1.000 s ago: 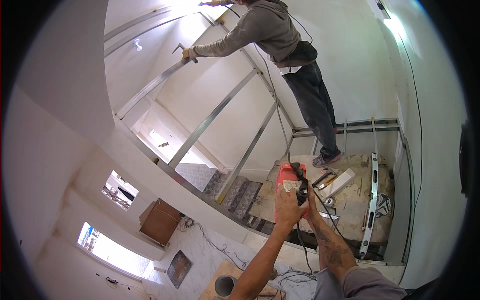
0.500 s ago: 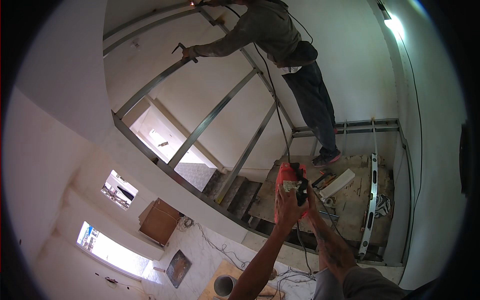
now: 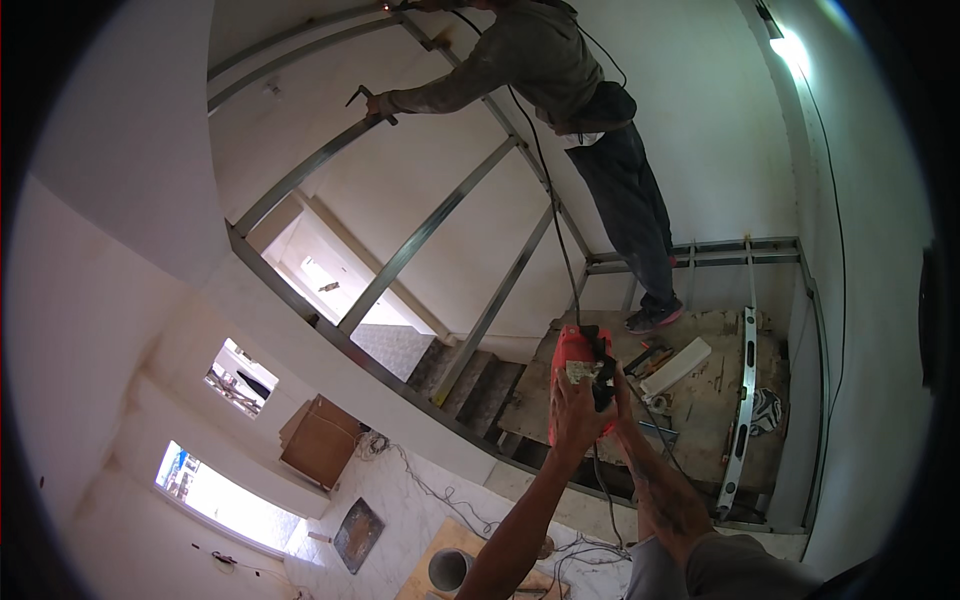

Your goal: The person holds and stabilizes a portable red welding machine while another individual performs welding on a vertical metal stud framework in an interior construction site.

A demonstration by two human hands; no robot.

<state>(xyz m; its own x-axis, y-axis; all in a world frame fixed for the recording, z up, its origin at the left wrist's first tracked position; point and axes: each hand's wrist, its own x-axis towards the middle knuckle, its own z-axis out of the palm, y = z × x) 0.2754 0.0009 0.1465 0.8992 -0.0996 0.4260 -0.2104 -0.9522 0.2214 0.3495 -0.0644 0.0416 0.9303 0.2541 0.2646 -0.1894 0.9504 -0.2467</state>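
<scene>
Both my hands are on a red, boxy welding machine (image 3: 565,350) with black cables, above the edge of a worn wooden platform. My left hand (image 3: 574,415) curls its fingers against the machine's pale end panel. On its right side, my right hand (image 3: 618,398) grips close to a black part, its fingers partly hidden. A dark cable (image 3: 537,140) runs from the machine up toward a co-worker (image 3: 540,65) on the platform. One hand of that person rests on a metal beam with an angled dark tool (image 3: 360,97); a small glow shows near the other.
Metal bars (image 3: 430,235) form a frame over dark stairs (image 3: 480,390). On the platform (image 3: 690,410) lie a long spirit level (image 3: 742,400), a white block (image 3: 675,368) and small tools. Lower down are loose cables, a brown cabinet (image 3: 320,440) and a grey bucket (image 3: 450,570). A lamp (image 3: 788,48) shines upper right.
</scene>
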